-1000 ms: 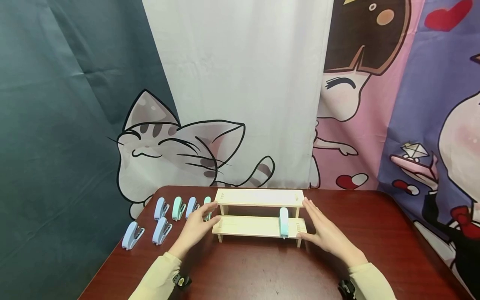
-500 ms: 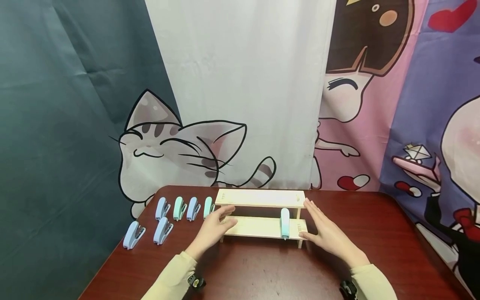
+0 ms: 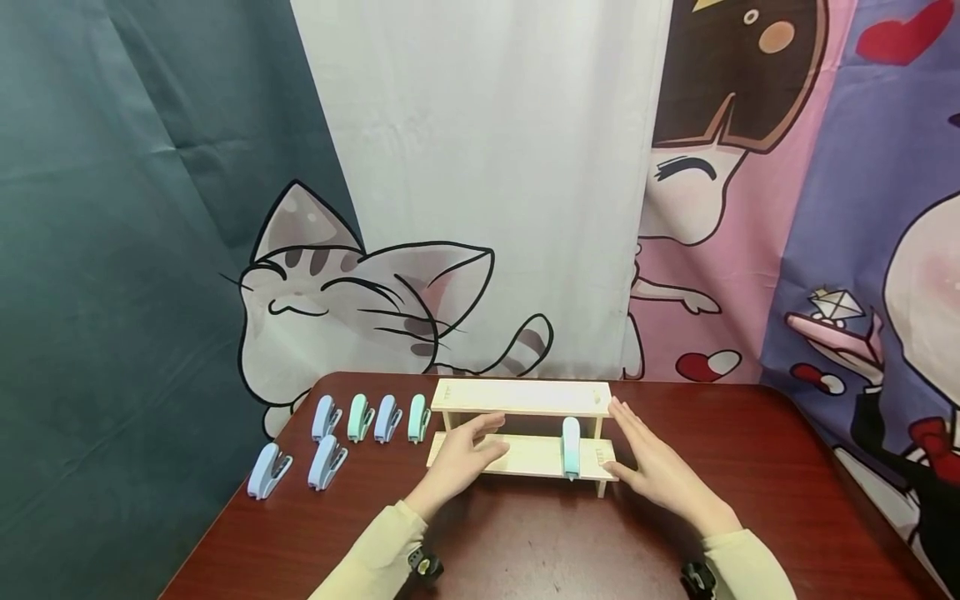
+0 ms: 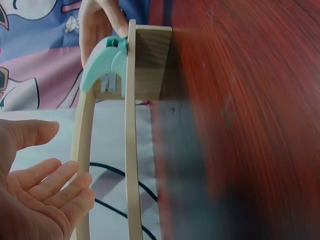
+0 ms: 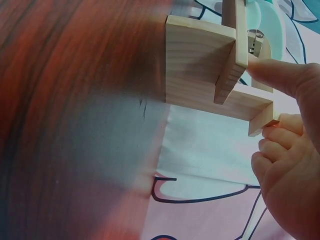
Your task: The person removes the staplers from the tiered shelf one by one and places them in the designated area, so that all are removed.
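A two-tier pale wooden shelf [image 3: 522, 398] stands on the table, with a mint-green stapler [image 3: 572, 448] upright on its lower tier toward the right end. My left hand [image 3: 462, 457] is in front of the lower tier, left of the stapler. Its fingers are loosely bent and hold nothing in the left wrist view, where the stapler [image 4: 107, 62] is farther along the shelf. At the shelf's right end is my right hand [image 3: 662, 477], fingers extended. In the right wrist view its thumb touches the lower board's end and its fingertips touch the upper board's end.
Left of the shelf several staplers stand on the table: a mint one [image 3: 418, 418], a blue one [image 3: 387, 418], another mint one [image 3: 359, 417] and more blue ones, such as the nearest [image 3: 268, 472]. A printed curtain [image 3: 525, 183] hangs behind the reddish-brown table [image 3: 540, 550].
My left hand has moved right, from the shelf's left end to in front of the lower tier. The right hand has stayed at the right end. The staplers and shelf keep their places.
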A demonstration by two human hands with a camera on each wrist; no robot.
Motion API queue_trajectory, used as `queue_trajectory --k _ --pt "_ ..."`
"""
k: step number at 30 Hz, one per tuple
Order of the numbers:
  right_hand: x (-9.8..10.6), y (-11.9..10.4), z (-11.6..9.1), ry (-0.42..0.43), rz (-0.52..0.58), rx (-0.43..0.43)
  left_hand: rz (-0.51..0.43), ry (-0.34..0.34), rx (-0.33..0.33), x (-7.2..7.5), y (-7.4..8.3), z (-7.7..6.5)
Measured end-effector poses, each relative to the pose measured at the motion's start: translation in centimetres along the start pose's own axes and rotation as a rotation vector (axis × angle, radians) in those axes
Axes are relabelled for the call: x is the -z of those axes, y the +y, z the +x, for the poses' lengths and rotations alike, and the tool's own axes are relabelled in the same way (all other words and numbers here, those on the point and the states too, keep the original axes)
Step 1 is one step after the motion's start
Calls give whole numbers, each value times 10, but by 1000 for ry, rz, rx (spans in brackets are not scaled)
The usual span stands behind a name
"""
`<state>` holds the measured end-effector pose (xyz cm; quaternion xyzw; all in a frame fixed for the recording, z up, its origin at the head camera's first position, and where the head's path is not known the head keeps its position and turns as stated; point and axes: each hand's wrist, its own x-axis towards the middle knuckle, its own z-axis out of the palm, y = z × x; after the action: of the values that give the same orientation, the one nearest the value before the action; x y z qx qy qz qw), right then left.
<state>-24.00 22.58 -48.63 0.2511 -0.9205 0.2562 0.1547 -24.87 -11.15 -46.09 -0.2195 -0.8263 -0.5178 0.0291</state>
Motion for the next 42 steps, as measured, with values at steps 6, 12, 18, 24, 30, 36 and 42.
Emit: queue_trajectory --k 6,12,18,24,30,36,42 --pt "0 1 1 -7 7 0 -12 -9 -23 -11 6 5" --pt "0 1 1 -6 13 5 -18 -16 -19 -20 11 10" --pt "-1 0 0 -14 10 -5 -3 -31 -17 -32 15 14" --pt "-1 -1 1 -23 2 -17 -12 -34 -23 -43 18 19" --pt "-1 -1 1 -19 -6 -12 -22 -34 -17 -51 20 22" --pt "-2 1 3 -14 13 -3 -25 -40 -7 -59 22 25" --pt "-1 1 0 -22 1 -30 -28 -53 1 -69 24 27"
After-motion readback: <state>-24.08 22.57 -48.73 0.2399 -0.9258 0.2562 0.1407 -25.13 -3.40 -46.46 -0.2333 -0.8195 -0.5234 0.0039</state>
